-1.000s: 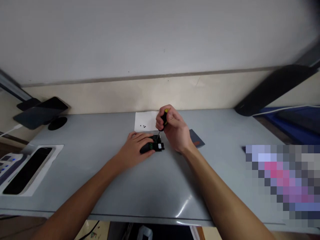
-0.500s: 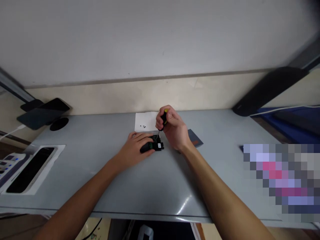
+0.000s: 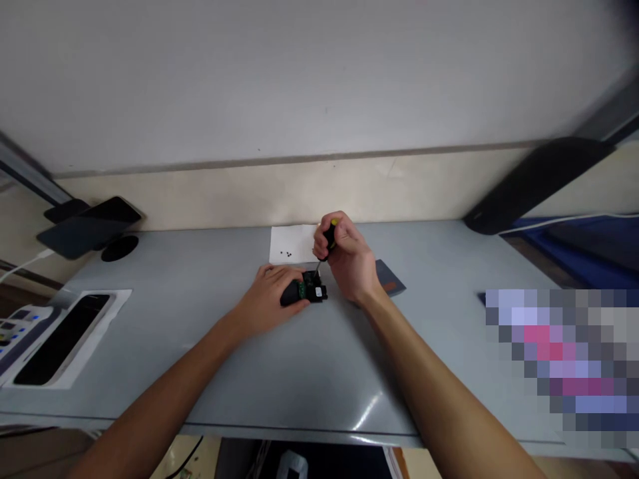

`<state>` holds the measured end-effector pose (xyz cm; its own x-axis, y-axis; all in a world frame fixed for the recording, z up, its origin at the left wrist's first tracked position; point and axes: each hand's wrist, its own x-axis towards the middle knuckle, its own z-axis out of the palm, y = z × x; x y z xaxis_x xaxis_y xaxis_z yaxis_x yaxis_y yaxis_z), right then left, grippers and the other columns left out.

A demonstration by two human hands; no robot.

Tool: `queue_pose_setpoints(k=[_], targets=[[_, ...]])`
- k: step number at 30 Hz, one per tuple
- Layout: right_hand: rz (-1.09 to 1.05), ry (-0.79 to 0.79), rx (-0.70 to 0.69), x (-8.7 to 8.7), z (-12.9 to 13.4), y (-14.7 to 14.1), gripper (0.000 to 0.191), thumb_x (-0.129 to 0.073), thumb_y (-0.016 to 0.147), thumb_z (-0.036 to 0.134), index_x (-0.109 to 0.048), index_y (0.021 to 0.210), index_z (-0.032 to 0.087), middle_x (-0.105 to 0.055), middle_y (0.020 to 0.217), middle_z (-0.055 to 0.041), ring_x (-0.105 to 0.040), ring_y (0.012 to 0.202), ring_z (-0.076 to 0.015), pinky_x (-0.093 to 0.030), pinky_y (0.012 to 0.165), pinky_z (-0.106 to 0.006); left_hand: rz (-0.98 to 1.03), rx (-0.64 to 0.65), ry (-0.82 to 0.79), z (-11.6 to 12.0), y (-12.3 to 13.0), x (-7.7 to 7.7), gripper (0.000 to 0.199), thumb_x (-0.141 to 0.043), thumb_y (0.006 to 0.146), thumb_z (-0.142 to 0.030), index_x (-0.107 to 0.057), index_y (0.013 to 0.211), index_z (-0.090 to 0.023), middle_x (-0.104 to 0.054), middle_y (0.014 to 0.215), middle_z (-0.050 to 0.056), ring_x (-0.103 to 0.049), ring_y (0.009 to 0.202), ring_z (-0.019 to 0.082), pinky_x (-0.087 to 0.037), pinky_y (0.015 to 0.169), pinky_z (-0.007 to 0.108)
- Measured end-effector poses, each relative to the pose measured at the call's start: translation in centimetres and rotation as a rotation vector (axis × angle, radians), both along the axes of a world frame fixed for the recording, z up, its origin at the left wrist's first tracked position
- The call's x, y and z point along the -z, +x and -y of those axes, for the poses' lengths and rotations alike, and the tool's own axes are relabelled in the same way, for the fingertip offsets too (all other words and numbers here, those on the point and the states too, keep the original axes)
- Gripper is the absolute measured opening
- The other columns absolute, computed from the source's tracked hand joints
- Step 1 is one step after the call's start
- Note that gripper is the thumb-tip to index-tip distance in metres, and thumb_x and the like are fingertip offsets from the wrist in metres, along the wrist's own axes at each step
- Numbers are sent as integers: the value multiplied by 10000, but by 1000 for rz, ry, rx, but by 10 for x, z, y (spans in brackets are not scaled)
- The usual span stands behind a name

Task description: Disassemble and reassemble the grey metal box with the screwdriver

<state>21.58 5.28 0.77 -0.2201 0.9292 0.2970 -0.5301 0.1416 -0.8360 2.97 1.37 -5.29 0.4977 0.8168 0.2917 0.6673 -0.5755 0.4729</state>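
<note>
My left hand (image 3: 269,296) grips a small black device (image 3: 315,293) on the desk, fingers over its far side and thumb along its near side. A green circuit board and a white label show on the device; its exact kind I cannot make out. In my right hand (image 3: 347,256) is a screwdriver (image 3: 330,234) with a black and yellow handle, fingers wrapped round it. Its metal shaft slants down to the device, the tip reaching the board area. Behind the hands lies a white paper sheet (image 3: 292,243) with several tiny dark screws (image 3: 288,254).
A dark grey flat piece (image 3: 390,278) lies beside my right wrist. On the left are a phone on a stand (image 3: 92,226), another phone (image 3: 62,339) on white paper, and a power strip (image 3: 20,332). A black cylinder (image 3: 539,183) leans at the back right. The desk's front edge (image 3: 299,431) runs below my forearms.
The fingers of my left hand have drawn back a little, so more of the device's board shows. My right hand keeps the screwdriver in nearly the same place.
</note>
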Motion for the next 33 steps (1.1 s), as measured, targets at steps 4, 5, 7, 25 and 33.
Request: queue_pose_setpoints(k=[4, 5, 7, 25, 33], targets=[[21, -2, -3, -1, 1, -1, 191, -533, 989, 378, -519, 869, 230, -393, 718, 10, -359, 624, -142, -313, 612, -285, -5, 2, 7, 0, 0, 0, 264, -731, 905, -321, -555, 1092, -260, -662, 1365, 15, -599, 1262, 248, -300, 1137, 459], [26, -3, -4, -1, 1, -1, 189, -532, 988, 374, -518, 867, 229, -391, 717, 10, -359, 624, -142, -315, 614, -285, -7, 1, 9, 0, 0, 0, 257, -729, 906, -320, -554, 1084, -258, -661, 1367, 16, -597, 1266, 248, -301, 1137, 458], [36, -4, 0, -1, 2, -1, 190, -528, 987, 378, -513, 868, 230, -389, 717, 11, -363, 627, -143, -323, 617, -286, -13, 2, 6, 0, 0, 0, 246, -723, 912, -324, -554, 1077, -256, -660, 1368, 19, -593, 1272, 247, -302, 1137, 455], [18, -12, 9, -1, 1, -1, 172, -534, 989, 367, -530, 873, 240, -382, 728, 5, -355, 630, -149, -328, 600, -288, -21, 4, 11, 1, 0, -2, 203, -717, 918, -326, -572, 1041, -254, -654, 1375, 16, -592, 1265, 239, -309, 1134, 448], [33, -17, 17, -1, 1, 0, 209, -534, 986, 413, -514, 872, 239, -401, 729, 7, -377, 630, -146, -357, 617, -290, -13, 19, 8, 0, 0, -2, 200, -717, 922, -313, -559, 1027, -250, -644, 1393, 15, -586, 1275, 229, -296, 1131, 443]])
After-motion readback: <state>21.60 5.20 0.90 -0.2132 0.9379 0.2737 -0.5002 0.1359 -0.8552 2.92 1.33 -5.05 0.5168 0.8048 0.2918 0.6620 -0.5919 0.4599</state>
